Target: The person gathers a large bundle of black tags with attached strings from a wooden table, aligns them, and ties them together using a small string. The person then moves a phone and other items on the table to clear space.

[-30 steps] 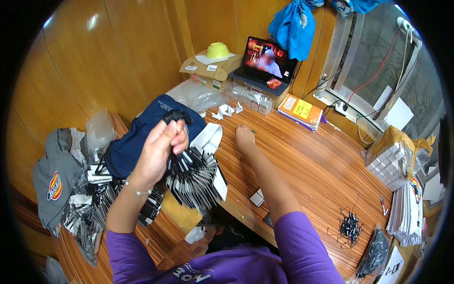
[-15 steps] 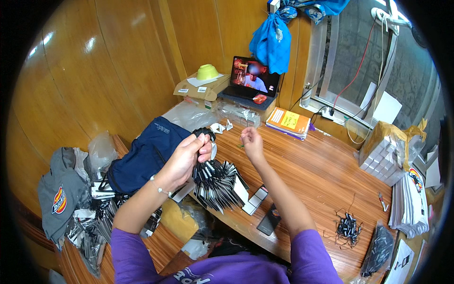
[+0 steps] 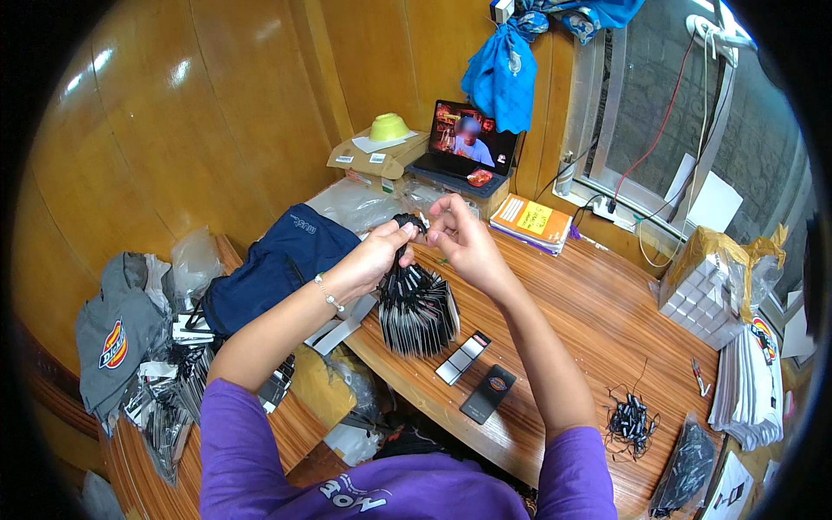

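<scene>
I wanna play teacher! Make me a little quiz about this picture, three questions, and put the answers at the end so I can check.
1. True or false: the yellow bowl is to the left of the laptop.

2. Which hand grips the bunch of tags by its black cords?

3. Pick one. What colour is the knotted cloth hanging above the laptop?
A) Green
B) Blue
C) Orange

Key:
1. True.
2. The left hand.
3. B, blue.
</scene>
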